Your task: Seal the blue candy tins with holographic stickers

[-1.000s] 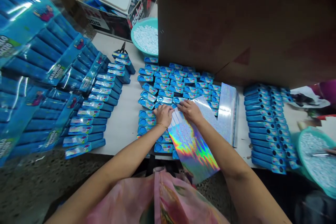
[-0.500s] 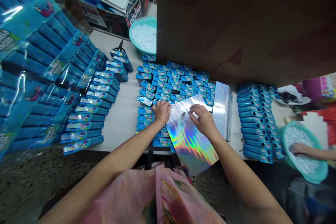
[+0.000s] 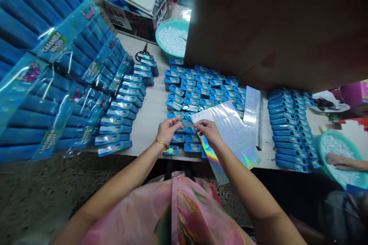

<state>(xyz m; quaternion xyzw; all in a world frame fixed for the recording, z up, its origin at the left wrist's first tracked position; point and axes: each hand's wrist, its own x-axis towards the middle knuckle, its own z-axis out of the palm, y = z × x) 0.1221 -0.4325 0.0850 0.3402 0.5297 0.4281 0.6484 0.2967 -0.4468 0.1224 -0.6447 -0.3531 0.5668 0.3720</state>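
My left hand [image 3: 167, 133] and my right hand [image 3: 209, 131] face each other above rows of small blue boxes [image 3: 193, 147], both with fingers pinched. A narrow shiny sticker [image 3: 188, 124] stretches between the fingertips. Its print is too small to make out. Beside and partly beneath my right forearm lies a silvery, rainbow-glinting sticker sheet [image 3: 230, 130], which hangs over the table's front edge. The blue boxes stand packed together in front of me, many with shiny labels on their tops.
More labelled blue boxes [image 3: 116, 127] line the left, near wrapped blue packs [image 3: 71, 57]. Black scissors [image 3: 145, 50] lie behind. A big cardboard box [image 3: 258, 26] blocks the back. At right, another person's hand [image 3: 340, 160] dips into a teal basin [image 3: 324, 149] of white pellets.
My hands have come off the sticker sheet and moved nearer to me, with a small sticker now between them. The sheet has shifted right. The view has turned slightly left.
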